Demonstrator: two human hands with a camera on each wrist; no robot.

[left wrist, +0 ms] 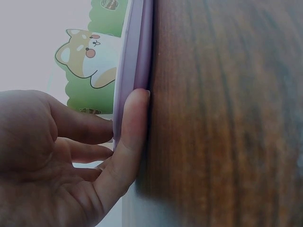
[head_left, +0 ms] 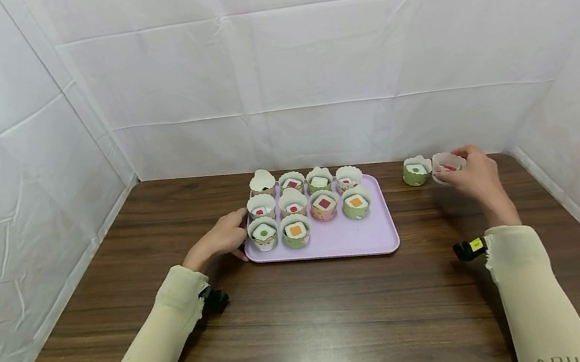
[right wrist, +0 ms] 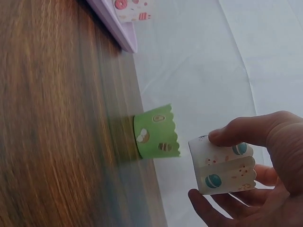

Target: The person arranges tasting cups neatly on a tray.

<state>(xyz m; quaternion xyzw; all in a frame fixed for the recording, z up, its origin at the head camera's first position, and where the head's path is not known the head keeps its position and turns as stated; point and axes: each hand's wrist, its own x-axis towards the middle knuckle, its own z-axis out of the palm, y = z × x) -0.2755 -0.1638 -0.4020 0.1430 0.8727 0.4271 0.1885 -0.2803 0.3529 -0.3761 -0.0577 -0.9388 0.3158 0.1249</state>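
A lilac tray (head_left: pixel 354 240) lies on the table, bearing several paper baking cups with small square pieces inside, their tops white with green, orange or red centres. My left hand (head_left: pixel 227 234) grips the tray's left edge, the thumb against its rim in the left wrist view, next to a green cup with a dog print (left wrist: pixel 92 61). To the right of the tray, my right hand (head_left: pixel 475 175) holds a pale paper cup (right wrist: pixel 222 165) between thumb and fingers, raised off the table. Something red shows inside that cup. Beside it stands a green paper cup (head_left: pixel 415 171) with a white and green piece in it.
The dark wooden table (head_left: pixel 310 326) ends at white sheeting (head_left: pixel 306 61) behind and on both sides. Cups stand in rows over the tray's back and left part. Black wrist cameras are strapped at both sleeves.
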